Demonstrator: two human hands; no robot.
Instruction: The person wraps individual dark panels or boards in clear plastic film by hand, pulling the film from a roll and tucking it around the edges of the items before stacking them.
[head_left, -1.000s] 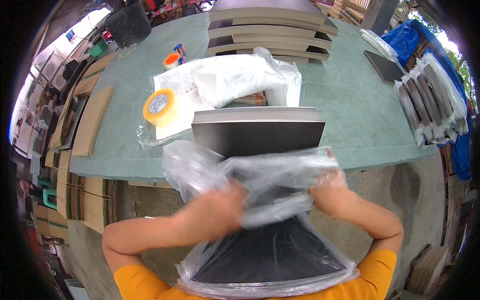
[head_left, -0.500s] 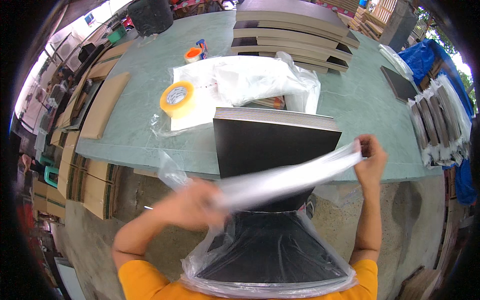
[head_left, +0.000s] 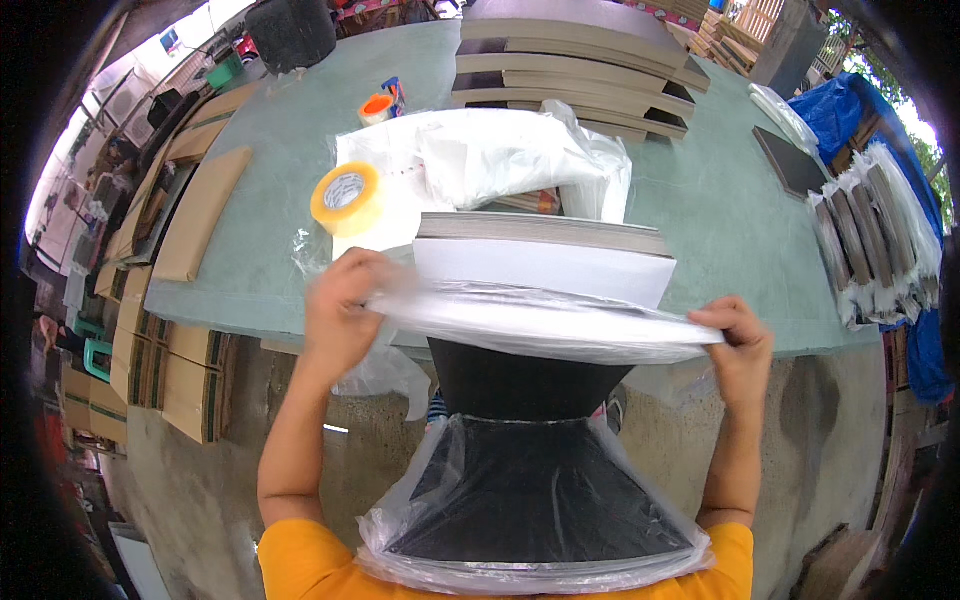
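A clear plastic sleeve point(head_left: 560, 322) stretches sideways between my two hands, gathered into a long shiny band. My left hand point(head_left: 345, 308), slightly blurred, pinches its left end. At the other end, my right hand point(head_left: 738, 340) grips the plastic between thumb and fingers. Behind the band, at the table edge, a stack of thin boards point(head_left: 540, 232) shows its layered grey edges and a white face point(head_left: 545, 268). Below the band a black panel point(head_left: 530, 380) shows. Closest to my body leans another black panel point(head_left: 540, 490) covered in clear plastic.
On the green table point(head_left: 270, 200) are a yellow tape roll point(head_left: 345, 198), an orange-cored tape dispenser point(head_left: 378, 108), crumpled white plastic point(head_left: 500, 150) and a tall stack of dark boards point(head_left: 580, 70). Plastic-wrapped packs point(head_left: 870, 235) stand at right. Flattened cardboard boxes point(head_left: 165, 360) line the left.
My left hand has moved up and left with its end of the plastic; my right hand has dropped slightly. The band now lies nearly level, and a white face shows where black did.
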